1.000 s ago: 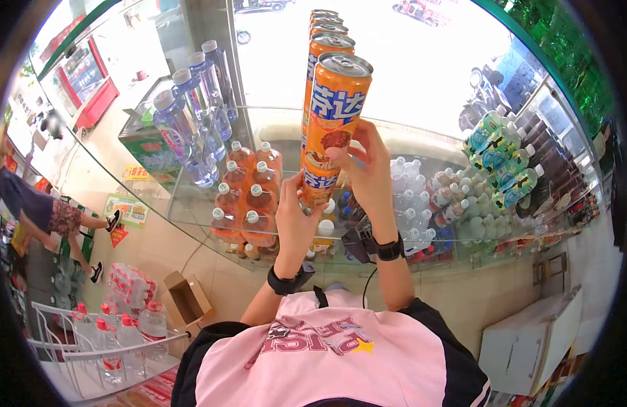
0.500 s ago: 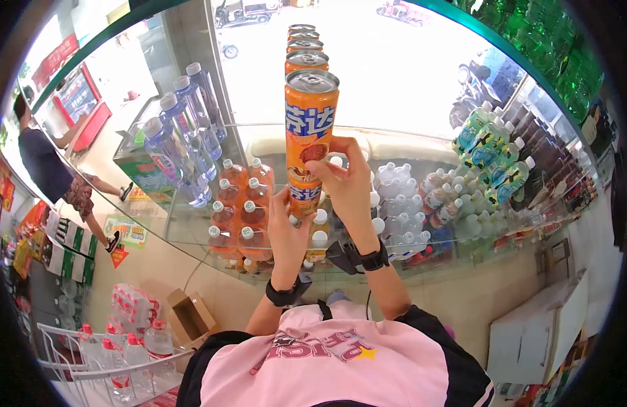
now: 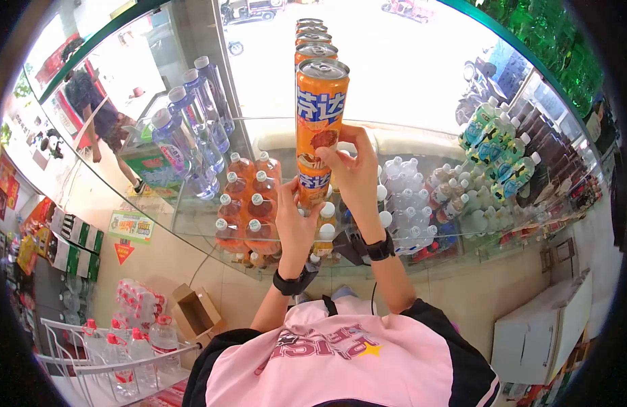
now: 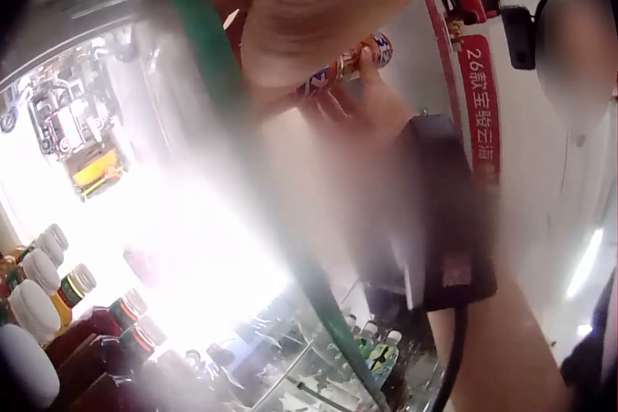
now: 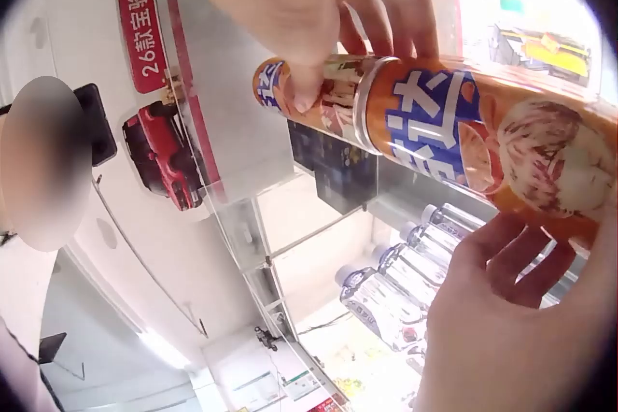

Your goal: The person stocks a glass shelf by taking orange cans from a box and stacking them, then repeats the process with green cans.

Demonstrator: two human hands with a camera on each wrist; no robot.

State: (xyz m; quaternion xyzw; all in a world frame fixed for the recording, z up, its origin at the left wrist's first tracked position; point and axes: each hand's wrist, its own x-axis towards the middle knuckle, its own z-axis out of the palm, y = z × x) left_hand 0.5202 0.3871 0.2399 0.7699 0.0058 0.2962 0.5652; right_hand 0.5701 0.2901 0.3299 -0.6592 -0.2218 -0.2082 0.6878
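Observation:
Two orange soda cans with blue-and-white lettering stand one on the other in front of me: an upper can and a lower can. My right hand grips the upper can low on its side, with the thumb across the front. Around the lower can, my left hand curls its fingers. In the right wrist view the lower can lies nearest the camera, end to end with the upper can. Behind them a row of similar orange cans runs away from me, mostly hidden.
Orange drink bottles stand left of the hands, clear water bottles farther left. White-capped bottles and green-labelled bottles are to the right. A glass edge curves below. A cardboard box sits on the floor.
Both hands keep hold of the cans, which shift leftward in the head view and then slightly back. A passer-by at the left walks farther off toward the doorway.

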